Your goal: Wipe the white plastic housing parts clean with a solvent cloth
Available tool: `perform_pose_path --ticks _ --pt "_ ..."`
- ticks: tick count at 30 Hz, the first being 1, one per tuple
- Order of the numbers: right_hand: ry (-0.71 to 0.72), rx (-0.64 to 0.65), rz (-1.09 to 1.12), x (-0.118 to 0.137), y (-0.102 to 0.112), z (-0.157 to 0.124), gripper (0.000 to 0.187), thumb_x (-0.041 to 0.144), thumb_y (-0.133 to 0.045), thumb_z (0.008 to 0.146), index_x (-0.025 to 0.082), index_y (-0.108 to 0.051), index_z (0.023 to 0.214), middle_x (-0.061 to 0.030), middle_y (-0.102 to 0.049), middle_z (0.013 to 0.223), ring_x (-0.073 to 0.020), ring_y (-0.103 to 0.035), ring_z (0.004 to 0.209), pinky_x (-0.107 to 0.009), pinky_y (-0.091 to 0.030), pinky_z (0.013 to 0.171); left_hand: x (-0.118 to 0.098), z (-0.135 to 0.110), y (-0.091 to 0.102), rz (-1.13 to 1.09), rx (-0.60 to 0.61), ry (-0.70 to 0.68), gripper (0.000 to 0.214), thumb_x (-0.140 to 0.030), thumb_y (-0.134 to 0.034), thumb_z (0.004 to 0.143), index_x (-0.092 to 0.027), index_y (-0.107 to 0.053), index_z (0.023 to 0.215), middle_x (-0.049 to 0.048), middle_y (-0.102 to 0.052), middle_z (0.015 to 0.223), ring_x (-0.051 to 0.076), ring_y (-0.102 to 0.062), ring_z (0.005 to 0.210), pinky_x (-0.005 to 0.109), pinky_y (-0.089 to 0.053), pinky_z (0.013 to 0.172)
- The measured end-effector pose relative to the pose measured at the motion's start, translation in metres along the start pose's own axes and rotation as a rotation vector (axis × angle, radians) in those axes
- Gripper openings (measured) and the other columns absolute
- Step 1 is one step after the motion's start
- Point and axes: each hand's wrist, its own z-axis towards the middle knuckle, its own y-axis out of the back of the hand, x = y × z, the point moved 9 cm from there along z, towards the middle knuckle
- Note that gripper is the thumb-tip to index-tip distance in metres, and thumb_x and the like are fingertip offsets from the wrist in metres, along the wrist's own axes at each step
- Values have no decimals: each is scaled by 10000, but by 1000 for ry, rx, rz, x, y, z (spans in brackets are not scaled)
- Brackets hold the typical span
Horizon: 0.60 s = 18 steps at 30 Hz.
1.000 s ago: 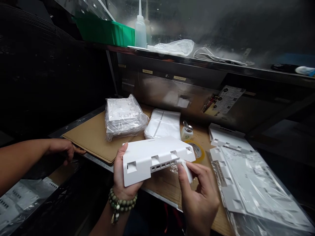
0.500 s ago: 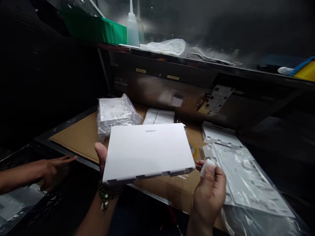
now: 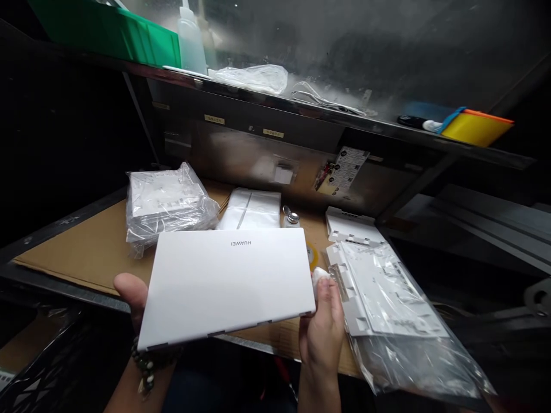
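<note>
A white plastic cover (image 3: pixel 228 287) marked HUAWEI, its lettering upside down to me, is held up tilted over the bench. My left hand (image 3: pixel 132 295) supports it at the left end; the thumb shows beside the edge and the other fingers are hidden beneath. A bead bracelet circles that wrist. My right hand (image 3: pixel 322 321) pinches a crumpled white wipe (image 3: pixel 321 275) against the cover's right edge. Behind the cover stand a small bottle with a metal flip lid (image 3: pixel 291 218) and a partly hidden roll of yellow tape (image 3: pixel 313 256).
Bagged white parts (image 3: pixel 166 198) sit at the left, and white plastic pouches (image 3: pixel 253 207) lie behind. More white covers (image 3: pixel 387 287), partly in clear film, lie at the right. The shelf above bears a green bin (image 3: pixel 129 37), a squeeze bottle (image 3: pixel 191 43) and a yellow container (image 3: pixel 477 127).
The view has swung right. My right hand has brought the wipe in against the cover's right edge. Another person's hand, at the left before, is out of view.
</note>
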Motion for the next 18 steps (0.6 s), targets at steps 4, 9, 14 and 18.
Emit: perform_pose_path --ticks 4,9,14,18 --pt "-56 13 15 -3 -3 0 564 612 -775 780 198 -652 1143 -54 -768 1048 -214 -722 955 -328 -595 823 4 3 -9 51 63 -27 707 -912 -339 827 -396 -796 986 -98 -795 705 150 -696 450 246 -616 641" --pt "-80 -31 29 -7 3 1 595 623 -784 768 197 -647 1160 -57 -767 1052 -217 -717 994 -315 -592 826 -4 3 -5 307 21 -194 661 -928 -458 763 -411 -783 1016 -136 -763 628 161 -698 463 321 -624 876" --pt "89 58 18 -4 8 8 469 590 -722 862 220 -619 1132 -8 -735 941 -142 -690 805 -256 -573 707 -21 11 15 755 -101 -3 546 -722 -799 625 -237 -790 877 23 -783 658 330 -771 645 461 -672 666" --pt "360 146 -158 15 12 16 358 533 -648 943 231 -577 1123 -3 -718 942 -139 -684 837 -287 -560 771 -34 10 6 1089 -120 77 617 -481 -966 558 -137 -770 1032 112 -822 934 342 -776 888 371 -666 718"
